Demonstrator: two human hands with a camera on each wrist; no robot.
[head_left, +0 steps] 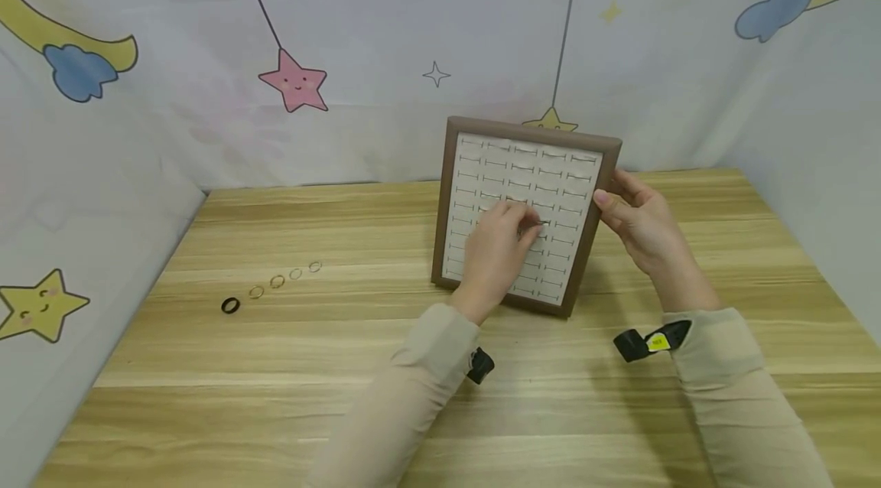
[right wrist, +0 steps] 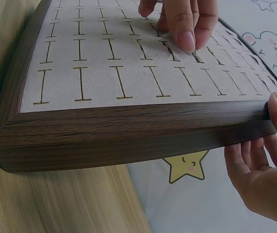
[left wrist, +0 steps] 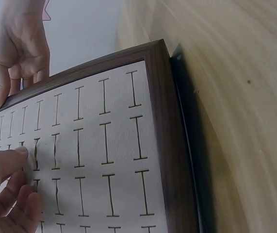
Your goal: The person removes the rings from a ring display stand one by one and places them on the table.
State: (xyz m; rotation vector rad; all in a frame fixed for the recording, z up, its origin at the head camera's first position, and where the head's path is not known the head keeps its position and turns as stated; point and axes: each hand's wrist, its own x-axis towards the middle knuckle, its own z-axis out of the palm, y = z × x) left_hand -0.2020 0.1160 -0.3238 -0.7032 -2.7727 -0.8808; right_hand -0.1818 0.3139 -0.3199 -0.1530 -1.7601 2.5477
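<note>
Both arms wear long beige sleeves with ribbed cuffs. A black strap with a yellow tag [head_left: 657, 342] hangs at the right wrist, a small black fitting [head_left: 479, 365] at the left.

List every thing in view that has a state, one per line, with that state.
ring display board: propped up tilted on the table, slots look empty.
left hand: fingertips pressed at a slot mid-board; whether it holds anything cannot be told.
right hand: grips the board's right edge.
black ring: flat on the table.
four pale rings: flat, in a row.
</note>
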